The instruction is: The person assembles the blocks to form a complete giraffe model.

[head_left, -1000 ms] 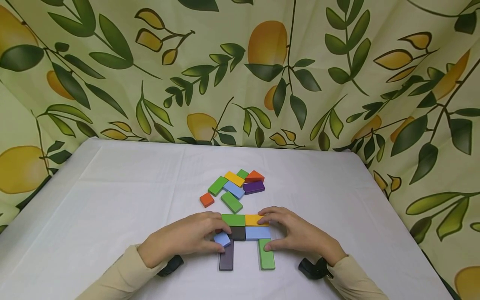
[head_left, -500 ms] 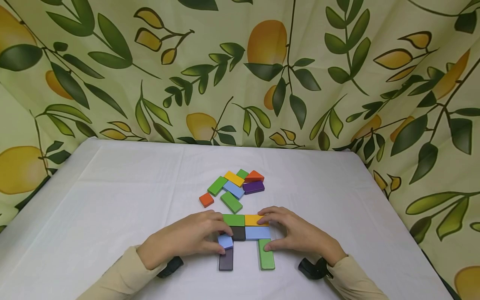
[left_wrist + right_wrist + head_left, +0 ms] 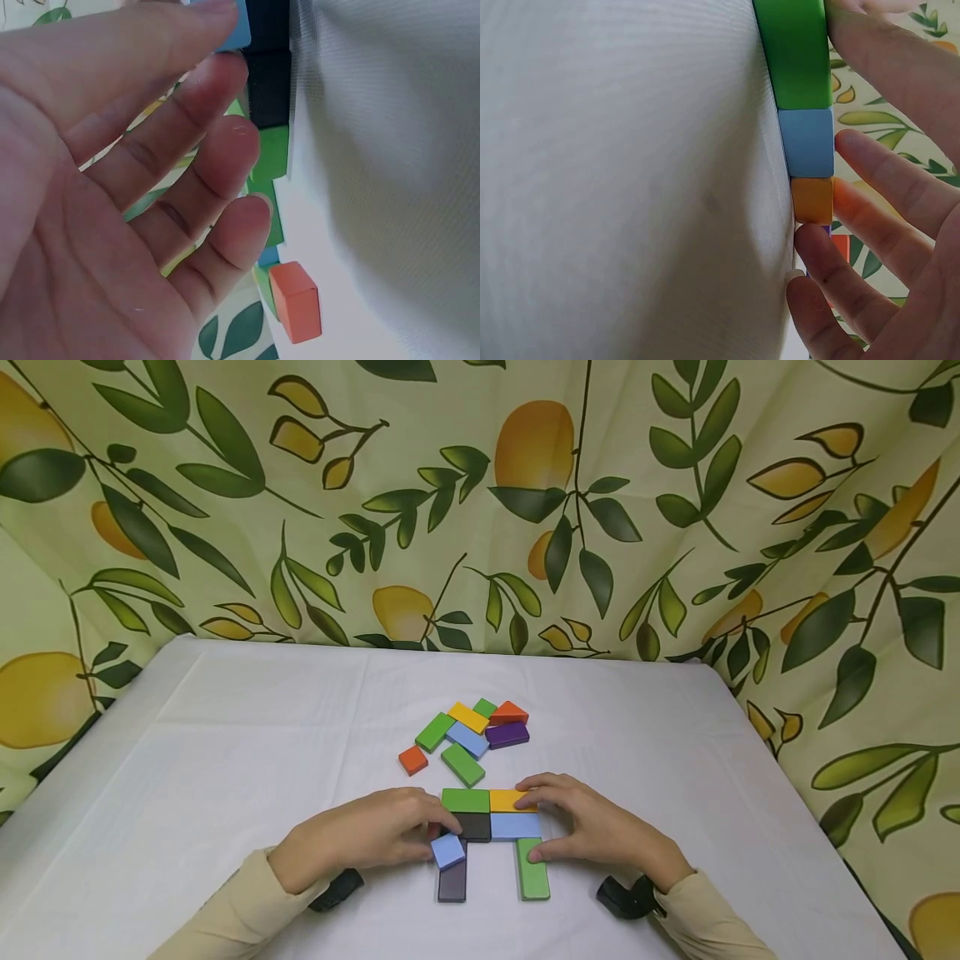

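Observation:
My left hand (image 3: pixel 356 831) holds a small light blue block (image 3: pixel 447 852) at its edge, the thumb against it in the left wrist view. The block sits askew at the upper end of a dark purple block (image 3: pixel 452 881), by a black block (image 3: pixel 475 827). My right hand (image 3: pixel 600 825) rests on the right side of the arrangement, thumb on an upright green block (image 3: pixel 533 872), fingertips at a yellow block (image 3: pixel 504 800) and near a long blue block (image 3: pixel 515 826). A green block (image 3: pixel 465 800) lies above the black one.
Behind the arrangement lie loose blocks: an orange cube (image 3: pixel 413 760), several green ones (image 3: pixel 462 765), a blue one (image 3: pixel 467 740), a yellow one (image 3: pixel 468 717), a purple one (image 3: pixel 507 735) and an orange triangle (image 3: pixel 509 713). A patterned curtain (image 3: pixel 450 527) hangs past the white table (image 3: pixel 262 735).
The small blue block first slid right and squared up over the purple block, then turned askew. My left hand has drawn back slightly to the left. The right hand has stayed put.

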Tool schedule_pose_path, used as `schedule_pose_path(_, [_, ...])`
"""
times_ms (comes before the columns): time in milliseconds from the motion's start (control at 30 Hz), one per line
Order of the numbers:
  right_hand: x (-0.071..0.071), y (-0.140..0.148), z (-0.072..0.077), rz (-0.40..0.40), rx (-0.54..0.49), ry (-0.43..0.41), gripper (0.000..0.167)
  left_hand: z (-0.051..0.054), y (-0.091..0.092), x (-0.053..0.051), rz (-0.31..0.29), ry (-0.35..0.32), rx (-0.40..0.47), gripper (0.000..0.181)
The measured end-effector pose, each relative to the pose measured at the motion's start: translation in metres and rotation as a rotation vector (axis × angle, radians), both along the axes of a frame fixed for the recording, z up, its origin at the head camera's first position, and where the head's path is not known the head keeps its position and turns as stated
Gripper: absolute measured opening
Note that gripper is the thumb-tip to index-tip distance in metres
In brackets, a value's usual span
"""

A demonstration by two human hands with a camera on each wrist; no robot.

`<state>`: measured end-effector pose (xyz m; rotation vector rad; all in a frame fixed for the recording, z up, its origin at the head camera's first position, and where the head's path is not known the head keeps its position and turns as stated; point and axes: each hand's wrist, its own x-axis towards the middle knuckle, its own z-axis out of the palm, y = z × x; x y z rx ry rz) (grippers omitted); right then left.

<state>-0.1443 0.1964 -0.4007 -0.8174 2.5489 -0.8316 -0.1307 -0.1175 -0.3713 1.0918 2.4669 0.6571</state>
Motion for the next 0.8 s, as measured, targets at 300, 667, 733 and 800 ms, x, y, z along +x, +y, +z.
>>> schedule_pose_path(300, [0.0001,0.0005,0.0003,0.003,0.004,0.005,0.053,-0.0034,-0.0025,-0.0055,-0.022,-0.177,0.113,0.03])
schedule_pose_path(667, [0.0002,0.0008,0.0003,-0.004,-0.002,-0.005,0.053,-0.0074,-0.0018,-0.0071,-0.046,-0.232,0.148,0.028])
schedule_pose_path(733, [0.0002,0.0008,0.0003,-0.002,-0.004,-0.004,0.052,-0.0073,-0.0009,-0.006,-0.032,-0.243,0.152,0.026])
schedule_pose_path(800, [-0.0001,0.0006,0.0003,0.001,-0.008,-0.002,0.052,-0.007,0.0003,-0.0042,-0.018,-0.255,0.157,0.026])
